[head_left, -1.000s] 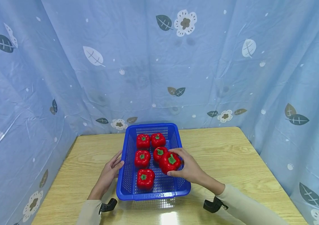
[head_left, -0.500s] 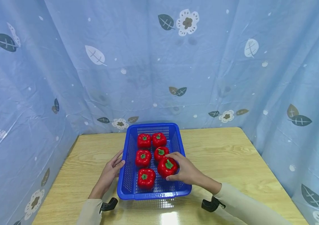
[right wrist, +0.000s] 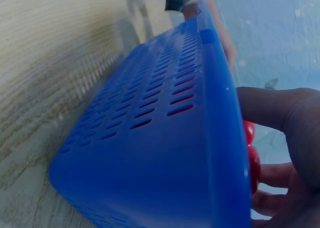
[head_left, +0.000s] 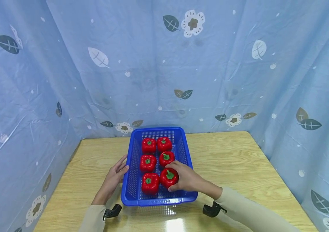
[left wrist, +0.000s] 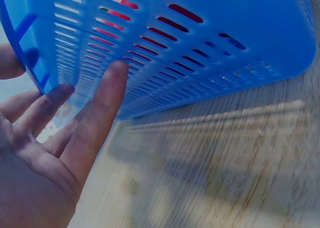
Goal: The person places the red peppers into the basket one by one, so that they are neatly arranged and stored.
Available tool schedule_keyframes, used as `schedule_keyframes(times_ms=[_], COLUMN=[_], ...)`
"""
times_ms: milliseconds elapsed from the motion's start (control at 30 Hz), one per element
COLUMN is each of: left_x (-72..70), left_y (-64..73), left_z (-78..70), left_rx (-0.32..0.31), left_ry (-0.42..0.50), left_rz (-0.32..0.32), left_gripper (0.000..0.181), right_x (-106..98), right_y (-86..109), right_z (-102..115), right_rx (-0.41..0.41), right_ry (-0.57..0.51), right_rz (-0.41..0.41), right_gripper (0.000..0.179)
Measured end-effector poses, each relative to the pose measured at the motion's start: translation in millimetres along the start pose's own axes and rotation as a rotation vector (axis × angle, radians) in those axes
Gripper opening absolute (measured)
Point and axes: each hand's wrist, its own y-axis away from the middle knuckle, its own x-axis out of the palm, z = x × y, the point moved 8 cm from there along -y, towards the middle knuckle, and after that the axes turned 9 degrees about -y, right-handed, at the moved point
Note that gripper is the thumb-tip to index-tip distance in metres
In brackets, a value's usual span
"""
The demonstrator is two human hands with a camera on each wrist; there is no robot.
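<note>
A blue plastic basket (head_left: 158,202) with slotted walls holds several red bell peppers with green stems. At its front right, my right hand (head_left: 186,177) grips a bell pepper (head_left: 168,178) between thumb and fingers, low inside the basket. That pepper stands close beside the front-left bell pepper (head_left: 150,184), with another bell pepper (head_left: 166,159) just behind it. My left hand (head_left: 113,175) holds the basket's left side, thumb at the rim and fingers along the outer wall. In the left wrist view, one extended finger (left wrist: 100,110) lies against the slotted wall.
The basket stands on a light wooden table (head_left: 228,161), near its back edge. Blue curtains (head_left: 152,64) with leaf and flower prints enclose the back and both sides. Each wrist carries a black mount, such as the right mount (head_left: 211,210).
My right hand has lowered the bell pepper and brought it left and toward the basket's front, beside the front-left pepper. The left hand keeps its place at the basket.
</note>
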Motion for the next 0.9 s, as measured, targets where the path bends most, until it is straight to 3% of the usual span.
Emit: schedule_keyframes(times_ms=[267, 567, 900], left_x=[0.3, -0.2, 0.4], left_y=[0.9, 0.5, -0.3], left_z=[0.3, -0.2, 0.9], left_rx=[0.003, 0.008, 0.003], left_ry=[0.001, 0.007, 0.019], left_rz=[-0.003, -0.001, 0.001], left_gripper=[0.062, 0.063, 0.062], right_x=[4.0, 9.9, 13.2], right_y=[-2.2, -6.0, -7.1], right_z=[2.3, 2.9, 2.5], right_rx=[0.008, 0.022, -0.041], right_ry=[0.113, 0.195, 0.239], right_rz=[0.014, 0.084, 0.093], right_gripper=[0.078, 0.078, 0.076])
